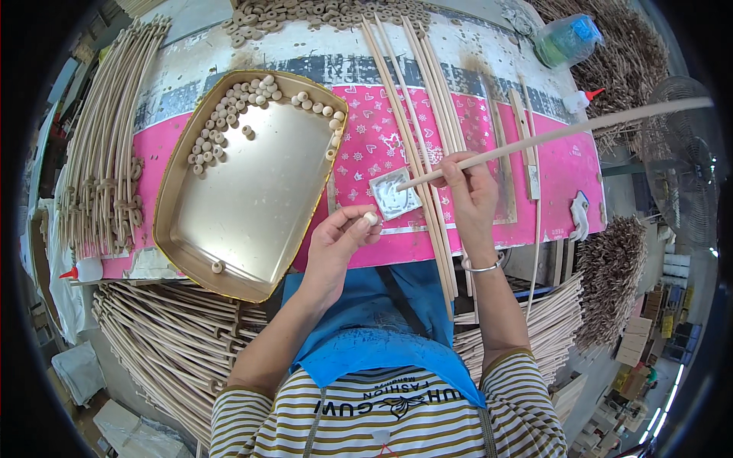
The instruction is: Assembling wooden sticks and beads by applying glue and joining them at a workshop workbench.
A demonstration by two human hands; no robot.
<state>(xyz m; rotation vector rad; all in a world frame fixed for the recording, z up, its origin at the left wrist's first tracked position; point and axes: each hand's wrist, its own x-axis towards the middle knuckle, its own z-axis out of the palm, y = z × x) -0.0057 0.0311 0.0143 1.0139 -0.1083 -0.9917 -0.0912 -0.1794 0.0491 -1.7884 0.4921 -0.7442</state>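
Between the fingertips of my left hand (336,240) is a small round wooden bead (371,218). My right hand (473,195) grips a long wooden stick (580,133) that slants up to the right. Its near end is at a small square plate (411,200) smeared with a white paste; I cannot tell if it touches the paste. Left of my hands lies a large tray (252,200) with a gold rim. Many loose beads (229,111) are gathered along its far side, and one lies near its front edge.
Several long sticks (439,99) lie across the pink table cover (359,252). Wooden rings (305,14) are heaped at the back. Stick bundles (107,122) stand at left. A red-tipped bottle (89,269), a white glove (580,217) and a fan (691,164) are at the sides.
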